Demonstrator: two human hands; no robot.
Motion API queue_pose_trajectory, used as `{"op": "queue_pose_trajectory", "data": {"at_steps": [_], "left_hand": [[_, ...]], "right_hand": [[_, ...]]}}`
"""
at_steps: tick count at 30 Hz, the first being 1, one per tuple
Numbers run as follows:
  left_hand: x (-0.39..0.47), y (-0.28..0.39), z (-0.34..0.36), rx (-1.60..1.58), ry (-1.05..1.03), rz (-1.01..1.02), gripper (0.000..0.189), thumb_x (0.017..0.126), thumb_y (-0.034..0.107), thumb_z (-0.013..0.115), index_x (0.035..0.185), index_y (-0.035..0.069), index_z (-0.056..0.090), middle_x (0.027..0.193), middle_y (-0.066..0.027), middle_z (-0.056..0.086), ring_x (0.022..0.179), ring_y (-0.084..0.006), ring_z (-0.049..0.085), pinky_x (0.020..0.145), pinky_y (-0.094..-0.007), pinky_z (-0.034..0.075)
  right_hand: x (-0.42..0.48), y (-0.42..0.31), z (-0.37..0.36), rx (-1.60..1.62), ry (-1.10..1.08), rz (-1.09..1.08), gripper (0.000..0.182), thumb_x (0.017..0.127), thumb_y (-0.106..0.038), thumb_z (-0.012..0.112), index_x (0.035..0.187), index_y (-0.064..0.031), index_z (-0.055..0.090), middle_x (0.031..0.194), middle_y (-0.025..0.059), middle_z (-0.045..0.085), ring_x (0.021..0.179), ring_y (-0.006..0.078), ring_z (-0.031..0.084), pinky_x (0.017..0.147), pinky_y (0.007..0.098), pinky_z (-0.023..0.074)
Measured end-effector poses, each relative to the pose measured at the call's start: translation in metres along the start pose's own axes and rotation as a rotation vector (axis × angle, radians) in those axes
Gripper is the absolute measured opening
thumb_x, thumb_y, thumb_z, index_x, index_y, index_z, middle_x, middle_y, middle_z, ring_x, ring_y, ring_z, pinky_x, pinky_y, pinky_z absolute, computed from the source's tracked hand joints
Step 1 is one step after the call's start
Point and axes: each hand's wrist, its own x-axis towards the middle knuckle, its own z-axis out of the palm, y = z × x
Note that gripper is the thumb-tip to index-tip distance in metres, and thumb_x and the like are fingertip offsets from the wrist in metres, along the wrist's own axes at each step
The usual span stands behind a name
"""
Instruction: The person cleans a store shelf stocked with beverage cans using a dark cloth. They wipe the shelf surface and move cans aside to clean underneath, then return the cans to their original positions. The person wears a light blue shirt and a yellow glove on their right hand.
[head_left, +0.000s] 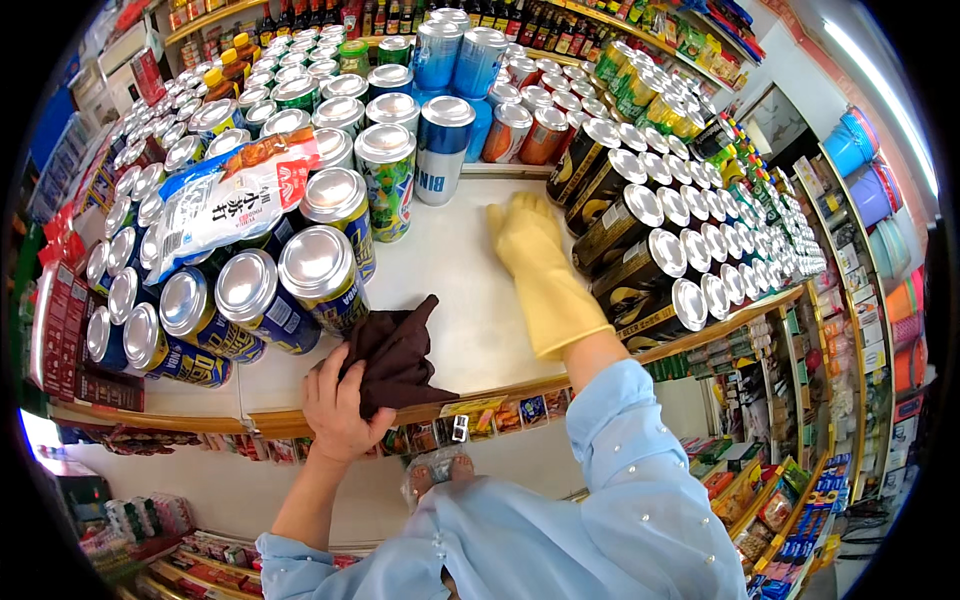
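My bare left hand (341, 409) grips a crumpled dark brown cloth (394, 356) at the front edge of the white shelf top (465, 315). My right hand (529, 240), in a yellow rubber glove, reaches palm down onto the white surface farther back. Its fingertips point away from me, and whatever is under the palm is hidden. Blue-and-yellow drink cans (322, 277) stand just left of the cloth. Close to the glove's right side are black beer cans (622, 217) in rows. Behind the glove stands a blue-and-white can (444, 150).
A white food packet (232, 195) lies across the can tops at left. Blue cans (480, 60) are stacked at the back, beside orange-red cans (506, 131). A wooden edge strip (285, 424) runs along the front. Stocked shelves (847, 300) flank the right side.
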Motion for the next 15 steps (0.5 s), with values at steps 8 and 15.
{"op": "queue_pose_trajectory", "data": {"at_steps": [8, 15], "left_hand": [[-0.002, -0.001, -0.002, 0.036, -0.023, 0.001, 0.057, 0.081, 0.041, 0.069, 0.119, 0.0, 0.062, 0.131, -0.0252, 0.06, 0.094, -0.0427, 0.059, 0.082, -0.0507, 0.049], [0.0, 0.001, -0.002, 0.006, -0.024, 0.0, 0.057, 0.08, 0.038, 0.07, 0.12, -0.002, 0.062, 0.132, -0.0259, 0.059, 0.096, -0.0437, 0.059, 0.083, -0.0513, 0.049]], "right_hand": [[0.03, -0.022, -0.008, 0.19, -0.183, -0.015, 0.069, 0.099, -0.044, 0.047, 0.147, 0.006, 0.046, 0.153, 0.0254, 0.046, 0.144, 0.0402, 0.041, 0.122, 0.0442, 0.0287], [0.008, -0.023, -0.016, 0.077, -0.22, 0.097, 0.083, 0.097, -0.053, 0.048, 0.149, 0.0122, 0.04, 0.157, 0.0283, 0.04, 0.147, 0.0405, 0.036, 0.125, 0.0447, 0.0221]]}}
